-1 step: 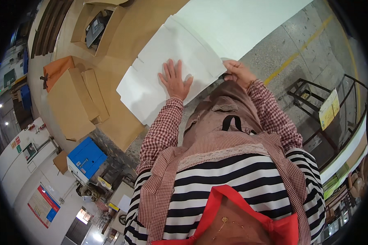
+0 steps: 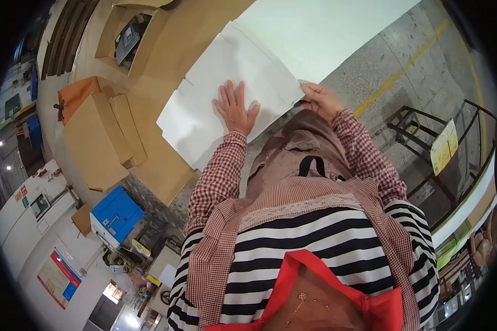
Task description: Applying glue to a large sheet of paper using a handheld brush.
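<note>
A white die-cut cardboard sheet (image 2: 204, 118) with small notches along its left edge lies flat in front of me. My left hand (image 2: 237, 110) rests palm down on it with the fingers spread. At the sheet's right corner, my right hand (image 2: 321, 100) is closed, thumb and fingers pinching the edge; some of those fingertips are hidden. Beyond the sheet and partly under it stretches a larger pale white sheet (image 2: 326, 33).
Brown board (image 2: 165, 171) covers the work surface on the left. On it stand an open carton (image 2: 106, 41) with dark objects inside and folded brown cardboard (image 2: 94, 140) beside an orange cloth (image 2: 78, 96). A dark metal frame (image 2: 419, 144) stands on the floor at right.
</note>
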A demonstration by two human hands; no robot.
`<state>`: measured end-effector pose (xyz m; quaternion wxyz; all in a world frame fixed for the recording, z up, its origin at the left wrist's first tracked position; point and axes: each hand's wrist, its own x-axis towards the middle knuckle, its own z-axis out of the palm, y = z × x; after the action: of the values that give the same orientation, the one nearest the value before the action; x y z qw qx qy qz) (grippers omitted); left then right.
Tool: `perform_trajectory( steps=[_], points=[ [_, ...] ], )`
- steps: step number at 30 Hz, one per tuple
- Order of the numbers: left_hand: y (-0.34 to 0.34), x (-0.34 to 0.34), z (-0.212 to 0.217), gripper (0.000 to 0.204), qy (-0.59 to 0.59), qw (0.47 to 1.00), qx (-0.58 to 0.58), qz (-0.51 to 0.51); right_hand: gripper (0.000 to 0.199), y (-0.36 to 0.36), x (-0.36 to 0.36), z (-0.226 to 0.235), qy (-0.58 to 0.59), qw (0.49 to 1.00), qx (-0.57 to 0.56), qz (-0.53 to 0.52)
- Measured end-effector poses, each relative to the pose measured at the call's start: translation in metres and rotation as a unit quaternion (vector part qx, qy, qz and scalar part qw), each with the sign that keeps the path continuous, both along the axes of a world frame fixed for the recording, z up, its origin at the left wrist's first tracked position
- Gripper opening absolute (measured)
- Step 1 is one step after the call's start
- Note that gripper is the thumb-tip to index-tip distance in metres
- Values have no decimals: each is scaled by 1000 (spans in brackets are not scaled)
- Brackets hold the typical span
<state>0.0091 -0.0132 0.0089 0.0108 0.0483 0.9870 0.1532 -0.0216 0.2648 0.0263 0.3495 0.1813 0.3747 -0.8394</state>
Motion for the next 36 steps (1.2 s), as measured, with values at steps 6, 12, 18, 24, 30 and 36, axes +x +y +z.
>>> perform_trajectory(
  steps=[6,12,18,24,30,36],
  points=[
    [2,-3,1,77,1,1000,8,-5,36,0,12,-9,27,994,-88,-53],
    [4,-1,1,79,2,1000,-2,-9,26,-5,15,-15,128,973,154,-111],
    [3,0,1,79,-4,1000,3,-12,14,-8,4,-18,225,906,357,-23],
    [0,2,1,78,10,1000,14,-8,18,-15,-4,20,552,615,557,-84],
    [1,1,5,78,-5,1000,23,-9,24,-21,-20,1,357,755,546,65],
    [-8,8,6,79,-17,999,0,-27,22,-22,-22,-9,409,698,581,91]
  ],
)
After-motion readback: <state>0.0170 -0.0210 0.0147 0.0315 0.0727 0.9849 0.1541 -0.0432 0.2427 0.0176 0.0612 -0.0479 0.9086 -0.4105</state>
